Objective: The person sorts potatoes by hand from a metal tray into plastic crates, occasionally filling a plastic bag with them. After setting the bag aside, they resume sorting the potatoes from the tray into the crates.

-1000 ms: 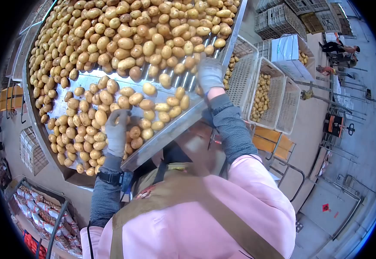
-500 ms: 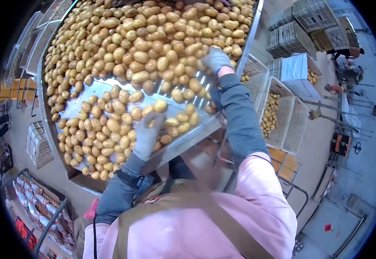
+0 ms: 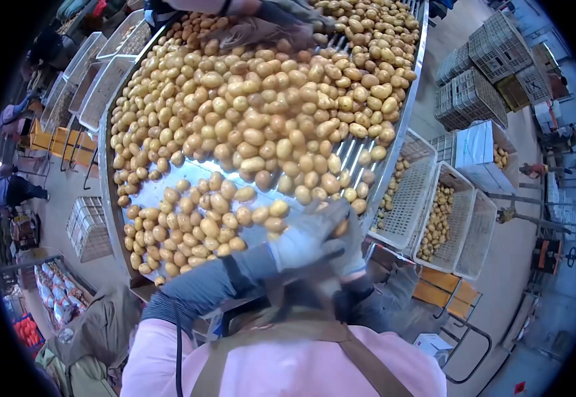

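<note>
Both my hands, in grey-white work gloves, are close together and overlapping at the near edge of a metal sorting table [image 3: 169, 192]. My left hand [image 3: 304, 241] reaches across to the right, its fingers blurred by motion and partly over the other hand. My right hand [image 3: 349, 251] is curled, with a potato [image 3: 339, 229] showing between its fingers and the left hand. A small group of potatoes [image 3: 198, 218] lies to the left of my hands. Beyond them, a large heap of potatoes [image 3: 255, 112] covers the table and its metal rollers [image 3: 354, 159].
Plastic crates [image 3: 403, 192], some with potatoes, stand along the right side, with a white box [image 3: 480, 155] behind. Stacked crates [image 3: 470, 96] are farther back. More crates [image 3: 106, 92] line the left side. Across the table another person's sleeved arm [image 3: 278, 13] reaches over the heap.
My right hand has drawn back from the far heap to the near edge. My left hand has moved right to meet it. The view has shifted, bringing another person's arm into sight.
</note>
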Action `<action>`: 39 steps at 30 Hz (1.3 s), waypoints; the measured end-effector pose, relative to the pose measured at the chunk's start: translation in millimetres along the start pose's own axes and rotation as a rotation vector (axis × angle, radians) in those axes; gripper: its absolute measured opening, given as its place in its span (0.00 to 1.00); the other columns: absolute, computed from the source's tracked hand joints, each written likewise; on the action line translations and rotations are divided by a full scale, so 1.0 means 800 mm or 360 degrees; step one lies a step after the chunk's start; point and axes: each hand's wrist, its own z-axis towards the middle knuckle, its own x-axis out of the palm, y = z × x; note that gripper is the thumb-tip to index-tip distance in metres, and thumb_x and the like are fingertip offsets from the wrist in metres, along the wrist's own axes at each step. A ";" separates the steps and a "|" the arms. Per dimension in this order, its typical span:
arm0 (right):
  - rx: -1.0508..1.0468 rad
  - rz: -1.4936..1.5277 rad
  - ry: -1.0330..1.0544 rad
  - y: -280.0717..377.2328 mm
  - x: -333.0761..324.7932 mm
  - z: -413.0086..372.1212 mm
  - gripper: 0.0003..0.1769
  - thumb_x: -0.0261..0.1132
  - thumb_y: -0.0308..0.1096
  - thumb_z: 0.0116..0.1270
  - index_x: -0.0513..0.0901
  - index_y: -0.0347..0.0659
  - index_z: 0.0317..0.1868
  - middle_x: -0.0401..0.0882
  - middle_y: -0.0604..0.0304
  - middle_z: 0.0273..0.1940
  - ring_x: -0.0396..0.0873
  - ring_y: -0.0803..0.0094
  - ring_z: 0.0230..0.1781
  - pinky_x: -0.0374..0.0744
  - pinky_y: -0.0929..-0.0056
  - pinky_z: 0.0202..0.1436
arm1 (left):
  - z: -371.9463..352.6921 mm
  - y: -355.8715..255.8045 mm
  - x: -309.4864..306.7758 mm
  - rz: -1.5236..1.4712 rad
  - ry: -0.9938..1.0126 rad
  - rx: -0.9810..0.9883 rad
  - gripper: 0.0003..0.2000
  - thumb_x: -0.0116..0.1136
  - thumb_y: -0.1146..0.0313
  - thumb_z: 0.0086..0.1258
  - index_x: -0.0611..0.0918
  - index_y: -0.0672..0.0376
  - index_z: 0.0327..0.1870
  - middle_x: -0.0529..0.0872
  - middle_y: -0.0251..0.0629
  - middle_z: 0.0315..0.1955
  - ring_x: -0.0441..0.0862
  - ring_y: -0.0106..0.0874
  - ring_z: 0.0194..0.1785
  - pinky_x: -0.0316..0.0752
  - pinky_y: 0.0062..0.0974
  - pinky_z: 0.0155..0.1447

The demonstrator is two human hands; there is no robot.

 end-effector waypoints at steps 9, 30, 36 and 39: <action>0.0401 -0.0370 -0.0369 -0.072 -0.274 0.051 0.25 0.52 0.49 0.82 0.74 0.38 0.65 0.76 0.57 0.56 0.76 0.67 0.53 0.76 0.65 0.57 | 0.161 0.267 -0.122 0.1030 0.0047 -0.0508 0.15 0.56 0.63 0.70 0.82 0.49 0.56 0.85 0.46 0.50 0.82 0.46 0.56 0.77 0.45 0.59; 0.0198 0.0736 0.0112 -0.003 0.040 0.137 0.17 0.58 0.34 0.77 0.78 0.41 0.63 0.81 0.58 0.58 0.81 0.63 0.55 0.81 0.68 0.56 | 0.102 0.108 -0.059 -0.0002 -0.0238 0.0197 0.19 0.59 0.66 0.72 0.79 0.59 0.62 0.81 0.51 0.59 0.80 0.48 0.63 0.73 0.43 0.68; 0.0014 -0.0973 -0.0035 -0.023 -0.199 0.074 0.27 0.64 0.41 0.75 0.75 0.37 0.69 0.80 0.53 0.59 0.81 0.65 0.55 0.81 0.70 0.53 | 0.305 0.252 -0.039 0.0446 -0.0068 -0.0133 0.23 0.48 0.55 0.78 0.75 0.59 0.68 0.81 0.53 0.60 0.78 0.50 0.64 0.71 0.44 0.69; 0.0798 -0.0797 -0.0462 -0.019 -0.242 0.118 0.31 0.66 0.41 0.73 0.73 0.37 0.72 0.78 0.46 0.65 0.79 0.57 0.62 0.78 0.65 0.63 | 0.364 0.289 -0.024 0.0744 0.0368 -0.0376 0.31 0.49 0.49 0.78 0.68 0.57 0.75 0.78 0.56 0.65 0.75 0.51 0.69 0.69 0.43 0.72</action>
